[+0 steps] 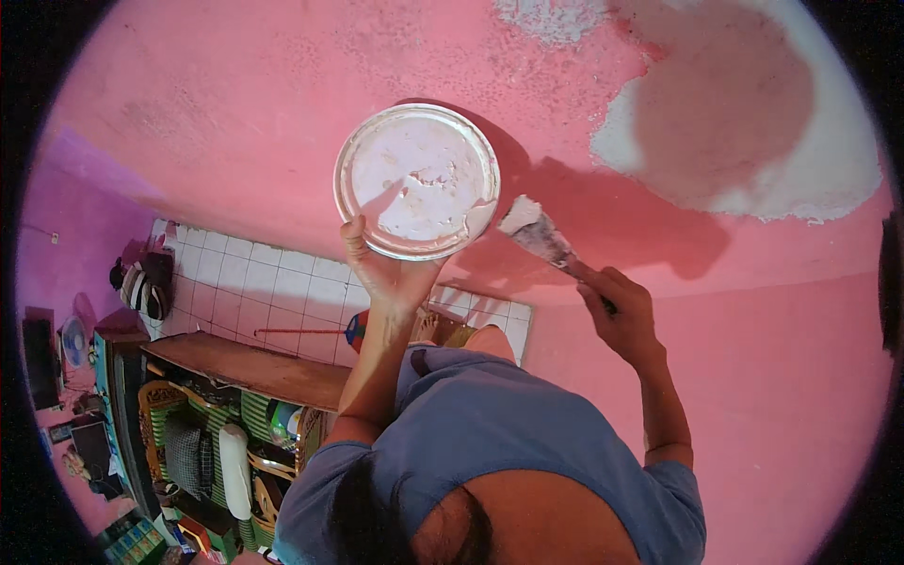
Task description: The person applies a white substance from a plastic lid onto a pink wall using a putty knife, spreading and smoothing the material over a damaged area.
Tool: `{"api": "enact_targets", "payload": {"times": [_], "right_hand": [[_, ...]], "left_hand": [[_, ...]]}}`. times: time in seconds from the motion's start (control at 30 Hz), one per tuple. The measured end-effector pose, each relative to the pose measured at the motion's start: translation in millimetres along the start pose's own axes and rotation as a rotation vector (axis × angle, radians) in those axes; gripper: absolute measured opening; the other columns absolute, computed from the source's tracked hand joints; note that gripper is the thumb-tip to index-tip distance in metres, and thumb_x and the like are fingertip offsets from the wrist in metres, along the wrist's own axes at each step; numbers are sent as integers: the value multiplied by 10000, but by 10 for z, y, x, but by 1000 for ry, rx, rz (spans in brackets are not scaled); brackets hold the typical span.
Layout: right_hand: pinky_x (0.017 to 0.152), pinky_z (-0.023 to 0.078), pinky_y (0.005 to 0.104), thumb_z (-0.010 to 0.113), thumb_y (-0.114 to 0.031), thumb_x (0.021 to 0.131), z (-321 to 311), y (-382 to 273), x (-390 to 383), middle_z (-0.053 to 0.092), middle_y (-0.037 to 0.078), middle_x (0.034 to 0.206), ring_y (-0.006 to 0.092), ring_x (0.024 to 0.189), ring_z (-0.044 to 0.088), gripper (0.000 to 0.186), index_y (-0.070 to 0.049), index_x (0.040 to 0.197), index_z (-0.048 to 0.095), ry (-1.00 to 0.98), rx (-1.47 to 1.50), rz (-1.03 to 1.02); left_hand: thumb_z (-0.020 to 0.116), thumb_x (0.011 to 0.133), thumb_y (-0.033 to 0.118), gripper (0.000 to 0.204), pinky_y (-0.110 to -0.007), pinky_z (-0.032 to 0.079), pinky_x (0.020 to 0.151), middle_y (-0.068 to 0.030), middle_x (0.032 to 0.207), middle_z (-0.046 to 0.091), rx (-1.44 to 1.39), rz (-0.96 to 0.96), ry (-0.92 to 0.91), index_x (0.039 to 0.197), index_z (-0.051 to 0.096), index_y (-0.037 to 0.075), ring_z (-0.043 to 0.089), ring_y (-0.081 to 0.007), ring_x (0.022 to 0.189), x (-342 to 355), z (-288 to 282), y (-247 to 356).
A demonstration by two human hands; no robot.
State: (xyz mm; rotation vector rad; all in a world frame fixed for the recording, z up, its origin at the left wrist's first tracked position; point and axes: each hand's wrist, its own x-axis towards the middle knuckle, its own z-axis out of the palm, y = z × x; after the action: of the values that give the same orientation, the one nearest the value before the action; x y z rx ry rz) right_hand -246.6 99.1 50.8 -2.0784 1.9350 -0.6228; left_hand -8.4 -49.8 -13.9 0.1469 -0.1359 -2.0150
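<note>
My left hand [391, 273] grips the lower rim of a round white lid [417, 155], thumb over the edge and the other fingers hidden beneath. White paste is smeared over the lid, with a few raised lumps near its middle and lower right. In my right hand [620, 311] is a putty knife [546, 237], its handle wrapped by my fingers. White paste covers the blade's tip, which points up and left, a little apart from the lid's right edge. Both hands are in front of a pink wall [282, 122] that bears a large whitish bare patch [678, 141] at upper right.
White floor tiles [235, 273] lie below the wall at left. A long brown wooden board or tabletop [254, 367] stands near my left elbow, with green-striped seats and a grey cushion [186, 457] beyond. A red stick [301, 330] and a striped bag [144, 287] are on the floor.
</note>
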Motion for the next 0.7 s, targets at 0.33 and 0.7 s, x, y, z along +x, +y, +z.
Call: {"api": "enact_targets", "payload": {"times": [0.33, 0.7], "right_hand": [[344, 370, 240, 403, -320, 1004, 264, -188, 177, 488, 12, 562, 74, 382, 425, 361, 5, 1102, 527, -285, 1315, 376], [346, 338, 215, 412, -306, 1007, 411, -47, 122, 458, -9, 558, 60, 379, 411, 318, -35, 1116, 540, -407, 1129, 494]], "left_hand": [[628, 728, 494, 811, -697, 186, 1044, -162, 1480, 254, -62, -81, -11, 1404, 349, 144, 225, -378, 1369, -52, 104, 3], [635, 724, 488, 804, -680, 214, 1045, -140, 1472, 280, -70, -74, -16, 1396, 356, 144, 251, -364, 1362, -45, 7, 30]]}}
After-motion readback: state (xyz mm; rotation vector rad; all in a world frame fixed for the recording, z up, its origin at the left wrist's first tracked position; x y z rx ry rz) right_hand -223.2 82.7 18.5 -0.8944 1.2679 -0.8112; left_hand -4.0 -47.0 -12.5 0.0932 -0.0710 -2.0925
